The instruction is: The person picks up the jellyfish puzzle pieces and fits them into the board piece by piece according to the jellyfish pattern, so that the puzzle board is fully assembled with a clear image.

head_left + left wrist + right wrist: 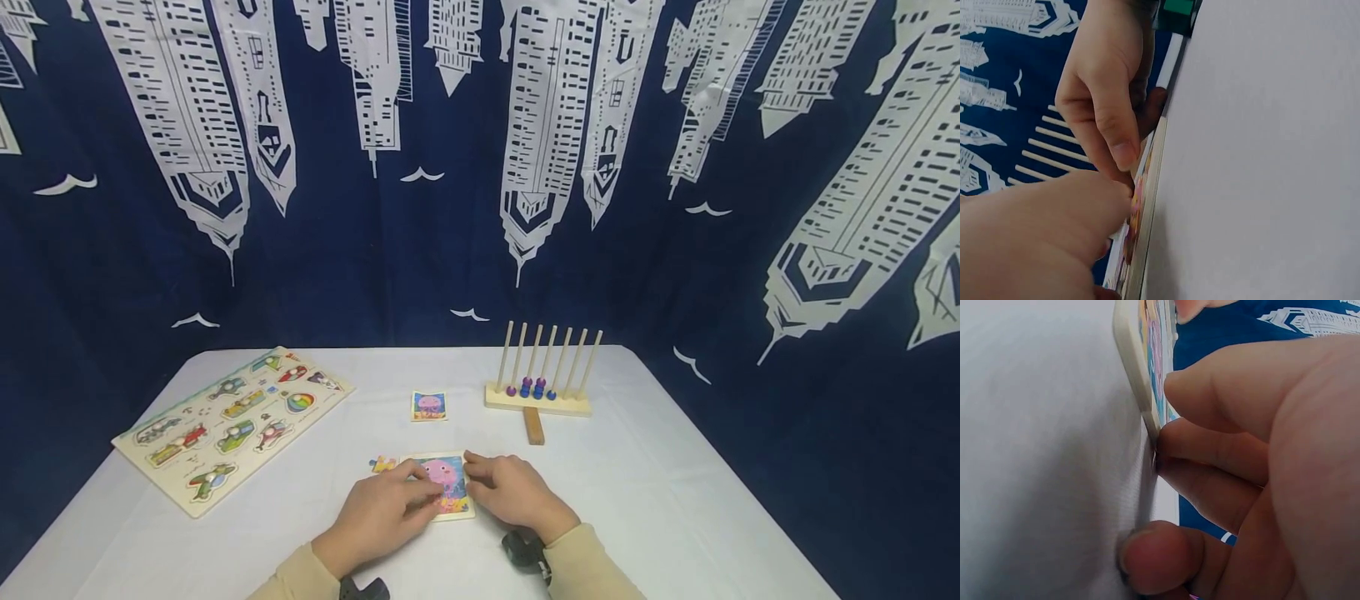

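Observation:
A small framed jigsaw puzzle (442, 471) with a pink octopus on blue lies flat on the white table. My left hand (390, 508) bends over its left part, fingertips down on the picture; what lies under them is hidden. At the puzzle's right edge rests my right hand (517, 493), its fingertips touching the pale frame (1132, 356) in the right wrist view. In the left wrist view the puzzle's edge (1152, 162) shows side-on, with the right hand (1107, 94) beyond it. A loose jigsaw piece (381, 464), yellow and blue, lies left of the frame.
A small octopus picture card (429, 407) lies behind the puzzle. Farther right stands a wooden peg rack (538, 402) with purple and blue beads and a wooden block (533, 427) in front. A vehicle peg board (225, 417) covers the table's left side. Dark patterned cloth hangs behind.

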The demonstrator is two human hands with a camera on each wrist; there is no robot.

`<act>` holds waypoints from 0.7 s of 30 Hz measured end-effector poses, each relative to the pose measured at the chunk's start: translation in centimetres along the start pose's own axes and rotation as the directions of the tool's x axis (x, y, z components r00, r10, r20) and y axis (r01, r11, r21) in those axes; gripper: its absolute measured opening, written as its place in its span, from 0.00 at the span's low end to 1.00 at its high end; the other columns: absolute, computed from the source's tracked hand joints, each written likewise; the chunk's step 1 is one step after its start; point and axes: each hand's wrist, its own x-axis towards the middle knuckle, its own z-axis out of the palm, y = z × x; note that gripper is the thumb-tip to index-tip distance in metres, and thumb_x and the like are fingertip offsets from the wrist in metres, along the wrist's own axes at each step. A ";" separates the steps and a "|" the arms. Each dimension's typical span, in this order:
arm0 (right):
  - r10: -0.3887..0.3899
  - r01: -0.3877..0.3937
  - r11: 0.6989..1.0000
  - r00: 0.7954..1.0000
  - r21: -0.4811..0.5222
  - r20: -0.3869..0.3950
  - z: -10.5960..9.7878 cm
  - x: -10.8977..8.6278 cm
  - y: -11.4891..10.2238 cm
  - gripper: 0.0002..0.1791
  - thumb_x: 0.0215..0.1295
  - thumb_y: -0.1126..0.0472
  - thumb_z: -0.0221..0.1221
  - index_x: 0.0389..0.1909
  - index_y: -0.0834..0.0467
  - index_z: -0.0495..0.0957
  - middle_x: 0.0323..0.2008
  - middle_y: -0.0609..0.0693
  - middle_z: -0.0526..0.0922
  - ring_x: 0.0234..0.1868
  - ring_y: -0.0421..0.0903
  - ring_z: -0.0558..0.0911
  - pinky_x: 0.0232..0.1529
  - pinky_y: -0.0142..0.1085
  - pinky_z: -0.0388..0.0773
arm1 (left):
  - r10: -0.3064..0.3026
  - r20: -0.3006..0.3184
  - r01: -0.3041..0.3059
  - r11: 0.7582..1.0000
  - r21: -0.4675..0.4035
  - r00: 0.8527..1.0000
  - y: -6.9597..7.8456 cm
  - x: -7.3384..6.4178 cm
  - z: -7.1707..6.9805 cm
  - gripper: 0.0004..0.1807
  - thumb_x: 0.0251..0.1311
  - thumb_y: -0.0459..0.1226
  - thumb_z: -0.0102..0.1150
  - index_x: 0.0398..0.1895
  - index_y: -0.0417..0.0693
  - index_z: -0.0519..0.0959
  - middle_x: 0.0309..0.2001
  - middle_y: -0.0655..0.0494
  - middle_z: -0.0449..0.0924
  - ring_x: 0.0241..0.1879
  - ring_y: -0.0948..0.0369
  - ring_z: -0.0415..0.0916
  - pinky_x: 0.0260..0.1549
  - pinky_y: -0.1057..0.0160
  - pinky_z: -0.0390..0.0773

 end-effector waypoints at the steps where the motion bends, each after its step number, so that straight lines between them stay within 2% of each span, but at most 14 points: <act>1: 0.001 -0.001 1.000 1.000 0.002 0.001 0.0 0.0 0.0 0.20 0.70 0.53 0.61 0.59 0.56 0.84 0.66 0.45 0.79 0.67 0.55 0.78 0.66 0.56 0.73 | 0.032 0.000 -0.032 0.999 0.011 0.999 0.1 0.0 0.0 0.10 0.65 0.49 0.68 0.48 0.66 0.90 0.45 0.71 0.80 0.24 0.78 0.63 0.20 0.74 0.65; 5: 0.000 0.000 1.000 1.000 0.005 -0.001 0.0 0.0 0.0 0.20 0.70 0.53 0.61 0.59 0.55 0.84 0.66 0.46 0.79 0.67 0.55 0.78 0.66 0.56 0.73 | 0.118 -0.023 -0.117 0.992 0.041 0.993 0.5 -0.1 -0.1 0.09 0.64 0.47 0.69 0.46 0.67 0.90 0.44 0.72 0.80 0.26 0.78 0.64 0.20 0.75 0.64; 9: -0.003 0.004 1.000 1.000 0.008 -0.002 -0.1 0.0 -0.1 0.20 0.70 0.53 0.61 0.59 0.56 0.84 0.66 0.46 0.79 0.67 0.54 0.78 0.66 0.56 0.73 | 0.135 -0.037 -0.133 0.989 0.064 0.990 0.7 -0.2 -0.3 0.08 0.63 0.46 0.70 0.44 0.66 0.91 0.43 0.72 0.80 0.28 0.77 0.66 0.21 0.76 0.64; 14: -0.007 0.007 1.000 1.000 0.002 -0.002 -0.1 0.0 -0.1 0.20 0.70 0.53 0.61 0.59 0.56 0.84 0.66 0.46 0.79 0.67 0.54 0.78 0.66 0.55 0.74 | 0.155 -0.006 -0.154 0.983 0.100 0.988 1.1 -0.2 -0.5 0.10 0.63 0.46 0.69 0.46 0.64 0.91 0.43 0.71 0.79 0.31 0.75 0.69 0.21 0.74 0.65; 19: -0.004 0.004 1.000 1.000 -0.009 -0.001 -0.2 0.0 -0.1 0.20 0.70 0.53 0.62 0.59 0.55 0.84 0.66 0.46 0.79 0.67 0.55 0.78 0.65 0.55 0.74 | 0.142 0.019 -0.143 0.985 0.095 0.990 1.3 -0.2 -0.5 0.13 0.62 0.46 0.69 0.49 0.63 0.90 0.44 0.70 0.77 0.30 0.75 0.66 0.20 0.74 0.63; 21: -0.004 0.004 1.000 1.000 -0.013 0.000 -0.1 -0.1 0.0 0.20 0.70 0.53 0.62 0.59 0.55 0.84 0.66 0.46 0.79 0.65 0.54 0.80 0.64 0.55 0.76 | 0.085 0.026 -0.086 0.995 0.044 0.996 1.2 -0.2 -0.5 0.14 0.64 0.47 0.68 0.52 0.64 0.89 0.45 0.70 0.77 0.27 0.76 0.64 0.20 0.73 0.63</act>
